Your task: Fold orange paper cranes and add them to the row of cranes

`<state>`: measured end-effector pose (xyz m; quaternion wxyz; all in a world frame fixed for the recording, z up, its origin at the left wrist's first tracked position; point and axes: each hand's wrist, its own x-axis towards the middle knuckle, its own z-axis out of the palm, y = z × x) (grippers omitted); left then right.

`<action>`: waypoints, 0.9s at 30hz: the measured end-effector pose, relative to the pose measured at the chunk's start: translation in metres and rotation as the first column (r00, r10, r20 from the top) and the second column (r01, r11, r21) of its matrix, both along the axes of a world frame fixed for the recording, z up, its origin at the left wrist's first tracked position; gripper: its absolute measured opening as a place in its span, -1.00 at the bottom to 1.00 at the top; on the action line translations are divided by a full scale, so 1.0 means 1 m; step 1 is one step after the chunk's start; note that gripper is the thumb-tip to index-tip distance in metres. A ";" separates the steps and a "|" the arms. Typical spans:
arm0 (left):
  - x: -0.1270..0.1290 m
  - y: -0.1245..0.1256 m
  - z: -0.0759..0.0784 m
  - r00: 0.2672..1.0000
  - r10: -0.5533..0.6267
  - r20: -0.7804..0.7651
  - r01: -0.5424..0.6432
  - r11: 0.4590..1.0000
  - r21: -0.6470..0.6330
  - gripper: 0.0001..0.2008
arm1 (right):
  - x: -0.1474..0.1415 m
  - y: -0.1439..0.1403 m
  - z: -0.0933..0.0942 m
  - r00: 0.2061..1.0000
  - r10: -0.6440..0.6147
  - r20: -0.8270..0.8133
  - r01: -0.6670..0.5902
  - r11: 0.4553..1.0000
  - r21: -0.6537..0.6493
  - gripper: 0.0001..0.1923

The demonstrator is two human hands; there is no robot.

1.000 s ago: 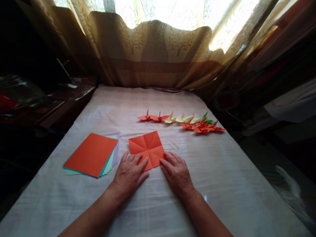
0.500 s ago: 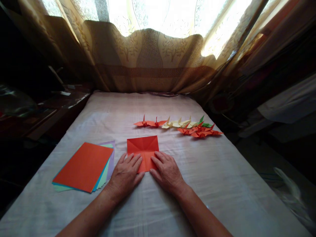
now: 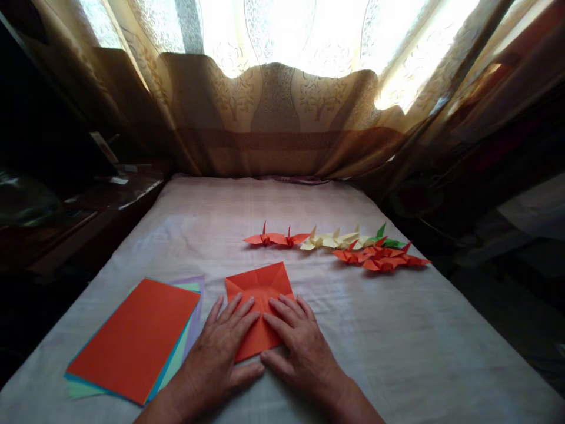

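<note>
A creased red-orange sheet of origami paper (image 3: pixel 262 282) lies spread on the cloth in front of me, turned slightly askew. Over its left part rests my left hand (image 3: pixel 225 344), palm down, with the fingers spread and the thumb at the near edge. On the right part lies my right hand (image 3: pixel 300 341), also flat with its fingers apart. Neither hand grips the paper; both press on it from above. Fold lines run across the sheet's far half, while its sides are partly hidden under the fingers.
A stack of coloured paper (image 3: pixel 136 338), orange on top, lies to the left. Farther back at right stand several folded paper cranes: red ones (image 3: pixel 384 257), cream ones (image 3: pixel 333 239) and a green one (image 3: pixel 391 242). A patterned curtain (image 3: pixel 273 106) hangs behind the cloth-covered surface (image 3: pixel 212 206).
The red-orange paper, folded into a rectangle before, is now opened out into a larger square and slightly turned. Both hands have stayed on it. The view has tilted and shifted a little.
</note>
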<state>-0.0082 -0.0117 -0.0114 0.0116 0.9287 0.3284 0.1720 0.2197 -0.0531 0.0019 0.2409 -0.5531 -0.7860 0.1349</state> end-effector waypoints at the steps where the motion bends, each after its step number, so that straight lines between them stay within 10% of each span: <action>1: 0.000 -0.001 0.000 1.000 0.006 0.002 -0.006 1.000 0.009 -0.29 | 0.000 0.000 0.000 1.000 -0.001 -0.001 0.001 1.000 0.001 -0.50; 27: 0.011 0.005 0.020 0.961 0.161 0.224 -0.087 0.947 -0.308 -0.85 | 0.016 -0.006 -0.010 0.997 -0.081 0.018 0.073 0.961 0.268 -0.81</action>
